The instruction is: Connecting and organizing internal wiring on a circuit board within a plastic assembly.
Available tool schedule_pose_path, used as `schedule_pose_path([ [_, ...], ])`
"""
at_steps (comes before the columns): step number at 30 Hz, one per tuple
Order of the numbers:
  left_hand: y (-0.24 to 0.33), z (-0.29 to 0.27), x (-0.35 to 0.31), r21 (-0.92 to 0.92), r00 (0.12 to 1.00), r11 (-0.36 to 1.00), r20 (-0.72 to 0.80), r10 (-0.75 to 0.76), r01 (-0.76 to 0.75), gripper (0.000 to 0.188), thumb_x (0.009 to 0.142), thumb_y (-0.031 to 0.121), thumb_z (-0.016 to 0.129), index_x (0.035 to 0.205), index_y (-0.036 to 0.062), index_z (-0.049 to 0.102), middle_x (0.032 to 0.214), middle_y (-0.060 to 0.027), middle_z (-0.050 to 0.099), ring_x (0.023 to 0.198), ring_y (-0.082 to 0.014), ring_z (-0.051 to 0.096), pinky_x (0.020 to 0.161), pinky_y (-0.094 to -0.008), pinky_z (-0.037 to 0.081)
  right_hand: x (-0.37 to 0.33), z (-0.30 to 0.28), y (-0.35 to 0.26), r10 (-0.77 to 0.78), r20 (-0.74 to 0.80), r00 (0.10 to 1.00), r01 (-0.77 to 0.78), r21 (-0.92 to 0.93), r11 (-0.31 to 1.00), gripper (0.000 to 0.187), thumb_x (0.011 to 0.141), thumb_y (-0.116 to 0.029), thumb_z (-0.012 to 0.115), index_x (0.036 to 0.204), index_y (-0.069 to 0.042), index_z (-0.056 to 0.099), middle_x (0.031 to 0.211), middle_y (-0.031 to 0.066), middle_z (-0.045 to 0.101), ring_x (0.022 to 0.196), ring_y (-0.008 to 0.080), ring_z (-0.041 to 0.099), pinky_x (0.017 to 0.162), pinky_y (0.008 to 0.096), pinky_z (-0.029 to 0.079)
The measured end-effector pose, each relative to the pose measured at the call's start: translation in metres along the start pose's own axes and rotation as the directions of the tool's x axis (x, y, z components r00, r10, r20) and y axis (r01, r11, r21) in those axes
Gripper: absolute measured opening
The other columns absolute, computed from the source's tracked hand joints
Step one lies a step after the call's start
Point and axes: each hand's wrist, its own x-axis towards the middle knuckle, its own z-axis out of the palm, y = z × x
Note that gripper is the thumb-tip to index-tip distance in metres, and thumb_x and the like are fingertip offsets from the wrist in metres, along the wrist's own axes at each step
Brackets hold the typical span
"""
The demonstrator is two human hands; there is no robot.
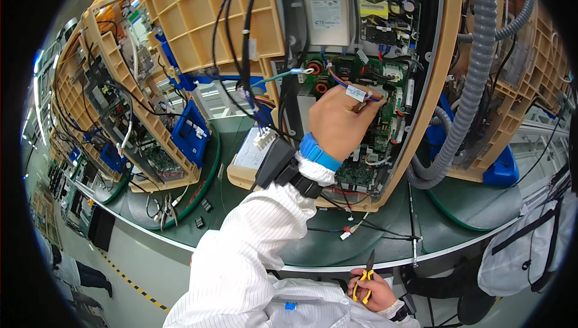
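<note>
My left hand [338, 117], with a blue wrist strap [319, 152], reaches over the green circuit board [380, 136] inside the tan-framed unit. Its thumb and fingers are closed on a labelled wire bundle [356, 92] close to the board's right-hand connectors. Whether the bundle's end is plugged in is hidden by the fingers. Down by the bench edge, my right hand [378, 292] grips yellow-handled pliers [365, 280], their dark jaws pointing up. A green wire with a ring terminal [307, 71] hangs left of my left hand.
Black cables [245, 33] hang in front of the tan ribbed panel [208, 15]. A grey corrugated hose [481, 87] bends down at the right. Several hand tools [165, 210] lie on the green bench at left. Another person's white sleeve [524, 246] is at the right.
</note>
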Motion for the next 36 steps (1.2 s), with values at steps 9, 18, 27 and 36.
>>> schedule_pose_path([
  [9, 0.035, -0.038, -0.046, -0.325, 0.950, 0.895, 0.157, -0.269, 0.307, 0.025, 0.093, 0.011, 0.069, 0.115, -0.0026, 0.069, 0.092, -0.0041, 0.067, 0.081, -0.0098, 0.061, 0.075, -0.0256, 0.051, -0.025, 0.019, 0.009, -0.082, -0.033, 0.996, 0.081, -0.051, 0.995, 0.049, 0.092, 0.001, 0.050, 0.141, -0.001, 0.042, 0.101, 0.0214, 0.063, 0.092, 0.0345, 0.063, 0.088, 0.0454, 0.051],
  [18, 0.018, -0.145, -0.191, -0.148, 0.687, 0.832, 0.648, -0.327, 0.535, 0.018, 0.098, 0.011, 0.065, 0.110, -0.0015, 0.070, 0.093, -0.0063, 0.070, 0.086, -0.0103, 0.063, 0.077, -0.0268, 0.051, -0.039, 0.038, 0.024, -0.087, -0.036, 0.996, 0.078, -0.198, 0.977, 0.063, 0.088, -0.005, 0.060, 0.147, -0.004, 0.037, 0.098, 0.0209, 0.064, 0.094, 0.0323, 0.062, 0.090, 0.0430, 0.048],
  [27, -0.019, -0.276, -0.394, -0.072, 0.221, 0.212, 0.169, -0.960, 0.975, 0.024, 0.098, 0.019, 0.064, 0.107, -0.0034, 0.069, 0.079, -0.0010, 0.065, 0.069, -0.0084, 0.057, 0.064, -0.0240, 0.048, -0.030, 0.052, 0.026, -0.063, -0.093, 0.994, 0.030, -0.325, 0.945, 0.062, 0.088, -0.014, 0.059, 0.145, 0.001, 0.040, 0.085, 0.0168, 0.063, 0.078, 0.0273, 0.063, 0.079, 0.0379, 0.052],
  [36, -0.039, -0.296, -0.412, -0.252, 0.105, 0.076, 0.104, -0.989, 0.965, 0.025, 0.099, 0.014, 0.060, 0.119, -0.0006, 0.067, 0.091, -0.0032, 0.068, 0.074, -0.0081, 0.060, 0.068, -0.0221, 0.052, 0.039, 0.080, 0.025, -0.065, -0.184, 0.981, -0.090, -0.724, 0.684, 0.030, 0.095, -0.008, 0.057, 0.124, -0.004, 0.047, 0.086, 0.0128, 0.063, 0.068, 0.0201, 0.063, 0.058, 0.0292, 0.050],
])
